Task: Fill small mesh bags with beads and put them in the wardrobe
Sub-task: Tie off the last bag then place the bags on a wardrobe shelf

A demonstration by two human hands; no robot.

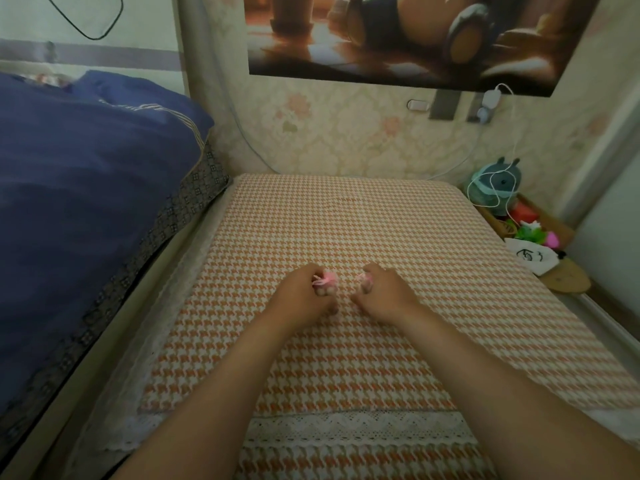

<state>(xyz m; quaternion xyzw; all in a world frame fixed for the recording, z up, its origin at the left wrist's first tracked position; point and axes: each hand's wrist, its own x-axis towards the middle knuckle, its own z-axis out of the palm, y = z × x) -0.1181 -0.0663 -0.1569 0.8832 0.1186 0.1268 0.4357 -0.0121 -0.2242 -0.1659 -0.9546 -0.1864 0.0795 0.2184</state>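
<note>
Over the orange-and-white houndstooth-clothed bench, I am pinching one small pink mesh bag in the curled fingers of my left hand and a second pink mesh bag likewise in my right hand, both seemingly filled, the wardrobe trip not yet made.

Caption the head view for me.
Left hand pinches a small pink mesh bag, right hand a second pink bag, over the orange houndstooth cloth.

- Hands: two, left hand and right hand.
- Pink mesh bags: two, left bag and right bag, one per hand.
- Houndstooth cloth: one.
- Blue quilt: one.
- Poster: one.
- Teal plush toy: one.
- White charger plug: one.
</note>
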